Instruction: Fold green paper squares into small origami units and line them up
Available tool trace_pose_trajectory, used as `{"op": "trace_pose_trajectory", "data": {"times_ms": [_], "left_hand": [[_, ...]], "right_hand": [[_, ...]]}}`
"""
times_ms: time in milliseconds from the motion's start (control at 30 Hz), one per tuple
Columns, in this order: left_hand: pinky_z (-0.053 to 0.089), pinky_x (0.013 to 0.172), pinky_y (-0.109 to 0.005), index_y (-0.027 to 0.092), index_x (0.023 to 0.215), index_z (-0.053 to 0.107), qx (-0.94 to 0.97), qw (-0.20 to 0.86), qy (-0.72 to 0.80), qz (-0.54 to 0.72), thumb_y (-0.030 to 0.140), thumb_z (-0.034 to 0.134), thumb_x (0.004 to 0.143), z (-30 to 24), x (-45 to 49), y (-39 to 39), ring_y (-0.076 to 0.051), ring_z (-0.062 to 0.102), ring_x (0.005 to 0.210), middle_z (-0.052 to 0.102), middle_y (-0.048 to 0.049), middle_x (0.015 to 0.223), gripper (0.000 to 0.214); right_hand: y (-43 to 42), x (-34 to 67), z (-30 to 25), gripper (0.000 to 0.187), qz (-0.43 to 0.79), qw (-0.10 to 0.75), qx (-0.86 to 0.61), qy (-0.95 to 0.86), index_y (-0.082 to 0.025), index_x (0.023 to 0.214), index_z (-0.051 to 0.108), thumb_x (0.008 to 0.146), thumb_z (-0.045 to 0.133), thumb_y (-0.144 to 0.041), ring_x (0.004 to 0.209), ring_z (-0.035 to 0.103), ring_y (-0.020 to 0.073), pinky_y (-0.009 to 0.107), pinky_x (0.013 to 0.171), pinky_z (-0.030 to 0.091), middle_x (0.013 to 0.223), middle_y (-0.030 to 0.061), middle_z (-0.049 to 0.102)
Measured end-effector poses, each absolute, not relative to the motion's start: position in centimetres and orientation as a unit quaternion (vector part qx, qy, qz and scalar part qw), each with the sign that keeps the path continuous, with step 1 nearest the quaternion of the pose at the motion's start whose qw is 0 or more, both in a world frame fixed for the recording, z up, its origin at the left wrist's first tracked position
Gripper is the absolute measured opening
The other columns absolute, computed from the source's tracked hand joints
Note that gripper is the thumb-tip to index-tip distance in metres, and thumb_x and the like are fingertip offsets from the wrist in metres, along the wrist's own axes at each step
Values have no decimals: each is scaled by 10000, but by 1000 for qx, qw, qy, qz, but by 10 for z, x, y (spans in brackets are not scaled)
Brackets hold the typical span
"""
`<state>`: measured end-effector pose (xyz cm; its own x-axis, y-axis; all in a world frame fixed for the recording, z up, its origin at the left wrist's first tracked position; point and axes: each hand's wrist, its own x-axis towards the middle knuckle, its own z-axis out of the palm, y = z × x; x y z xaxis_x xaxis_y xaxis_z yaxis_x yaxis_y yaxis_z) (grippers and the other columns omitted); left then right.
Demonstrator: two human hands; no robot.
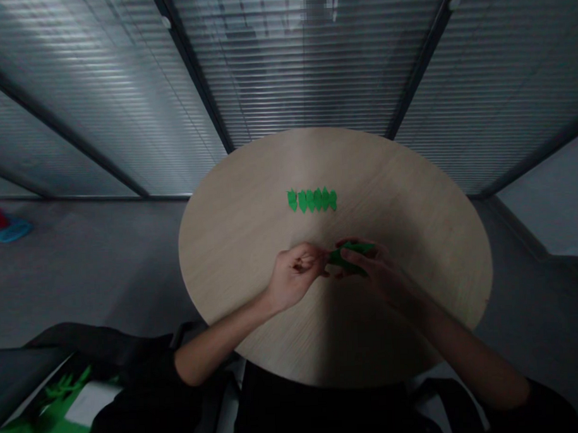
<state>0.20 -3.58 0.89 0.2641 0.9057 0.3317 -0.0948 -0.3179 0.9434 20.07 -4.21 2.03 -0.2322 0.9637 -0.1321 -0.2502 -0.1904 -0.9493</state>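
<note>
Over the near middle of the table, my right hand [373, 264] is closed round a green folded piece [359, 247] that looks like paper, thumb on top and fingers behind. My left hand [296, 270] is closed too, its thumb and fingertips pinched at the left end of that green piece. The fingers partly cover it, so its full shape is hidden. Beyond both hands, several small green leaf-shaped pieces [317, 200] lie side by side in a row, the leftmost slightly apart from the others.
The round wooden table [232, 206] stands against glass panels with blinds [308, 83]. At lower left, an open container holds green material [59, 414] and a white piece [91, 401]. A blue and red object [7, 226] lies on the floor at far left.
</note>
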Motion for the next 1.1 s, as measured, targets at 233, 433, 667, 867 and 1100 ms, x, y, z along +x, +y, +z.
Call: {"op": "trace_pose_trajectory", "data": {"times_ms": [233, 433, 667, 867, 1100], "left_hand": [[685, 604, -250, 168, 904, 694, 630, 488, 342, 498, 377, 710, 966, 11, 1, -37, -139, 750, 596, 750, -18, 703, 219], [684, 602, -254, 173, 880, 698, 622, 495, 356, 492, 391, 716, 953, 12, 3, -37, -146, 757, 612, 770, -31, 717, 230], [676, 598, -242, 154, 895, 714, 616, 503, 352, 493, 420, 733, 945, 14, 3, -36, -153, 768, 627, 766, -38, 724, 271], [680, 635, -244, 133, 991, 767, 609, 513, 355, 489, 365, 799, 897, 12, 2, -36, -164, 785, 669, 807, -67, 799, 252], [677, 606, -251, 136, 926, 801, 613, 498, 369, 491, 357, 781, 902, 14, 1, -36, -173, 787, 645, 818, -79, 771, 223]], "right_hand": [[-42, 200, 18, 352, 574, 479, -436, -502, -194, 802, 750, 830, 834, -535, 625, 714, 152, 278, 615, 617, 742, 20, 748], [-42, 198, 12, 367, 538, 489, -456, -513, -188, 811, 744, 845, 817, -546, 612, 725, 160, 272, 588, 599, 739, 37, 764], [-44, 195, 14, 372, 519, 507, -456, -515, -195, 777, 751, 839, 818, -557, 599, 724, 166, 268, 562, 587, 700, 26, 753], [-45, 194, 13, 405, 508, 513, -465, -513, -192, 798, 734, 818, 827, -586, 594, 725, 170, 289, 574, 628, 707, 25, 742], [-44, 195, 12, 406, 501, 500, -460, -535, -194, 834, 736, 845, 797, -595, 605, 732, 174, 293, 573, 636, 746, 37, 757]]}}
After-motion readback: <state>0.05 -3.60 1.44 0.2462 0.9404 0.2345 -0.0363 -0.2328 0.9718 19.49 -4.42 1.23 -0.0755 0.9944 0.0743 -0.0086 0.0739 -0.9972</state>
